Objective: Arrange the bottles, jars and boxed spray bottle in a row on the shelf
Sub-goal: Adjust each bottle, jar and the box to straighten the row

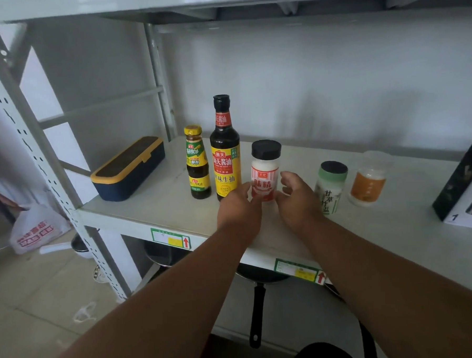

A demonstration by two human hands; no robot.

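A: Shelf (154,210), white metal, one tier. Contents, left to right?

B: Navy box with yellow trim (129,168) at far left, lying flat. Then small sauce bottle, yellow cap (197,162); tall soy sauce bottle (225,149) just beside it, both upright. Next, red-labelled jar with black lid (266,170) — upright, a little nearer than the bottles.

A: Hands?

B: Left hand (239,208) and right hand (299,200) flank that jar, fingers loosely curled and spread; contact with its base is hard to judge — possibly fingertips only.

A: Remainder?

B: Green-lidded jar (331,187) just right of the right hand, orange-labelled clear jar (369,180) near it, and the boxed spray bottle (464,183), leaning, at the right edge, well apart.
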